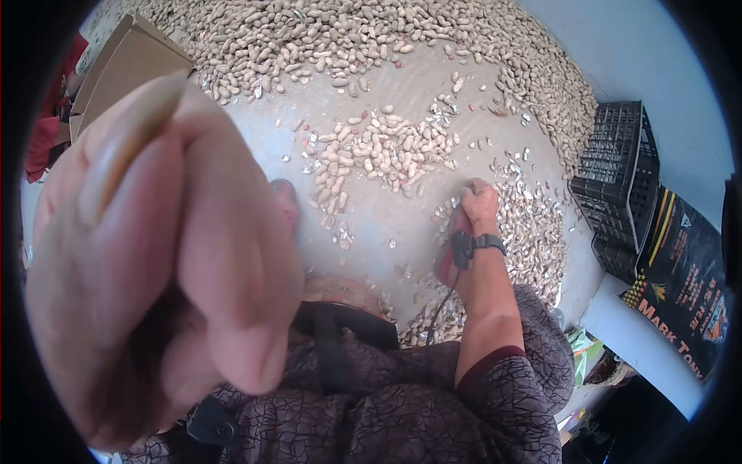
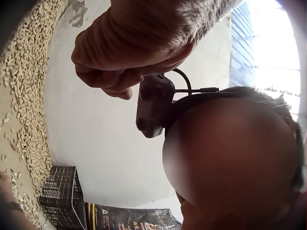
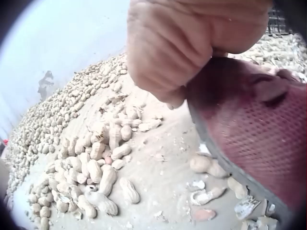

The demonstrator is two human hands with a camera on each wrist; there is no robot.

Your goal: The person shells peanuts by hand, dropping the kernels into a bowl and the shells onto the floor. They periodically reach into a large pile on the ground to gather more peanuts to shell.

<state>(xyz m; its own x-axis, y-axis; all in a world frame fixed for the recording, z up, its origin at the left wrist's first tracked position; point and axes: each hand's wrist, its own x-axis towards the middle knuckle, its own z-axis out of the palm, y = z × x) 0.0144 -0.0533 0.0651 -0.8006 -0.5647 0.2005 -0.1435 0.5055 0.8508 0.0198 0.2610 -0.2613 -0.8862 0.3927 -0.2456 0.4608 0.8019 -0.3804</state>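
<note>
My left hand [image 1: 166, 255] is raised right before the head camera with its fingers curled, filling the left of that view. In the left wrist view, the same hand [image 2: 129, 52] overlaps the edge of the dark head-worn camera [image 2: 156, 105]; nothing shows in its fingers. Low over the floor, my right hand [image 1: 481, 203] is curled at the toe of a dark red mesh shoe [image 3: 254, 124]. No object shows in the right fingers, whose inner side is hidden. Beyond the shoe lies a small pile of unshelled peanuts [image 1: 382, 151].
A large heap of peanuts [image 1: 325, 35] runs along the back and right. Broken shells [image 1: 533, 224] litter the floor by the right arm. Black plastic crates [image 1: 614, 170] and a black printed sack [image 1: 684, 278] stand at right. A cardboard box [image 1: 131, 66] stands at back left.
</note>
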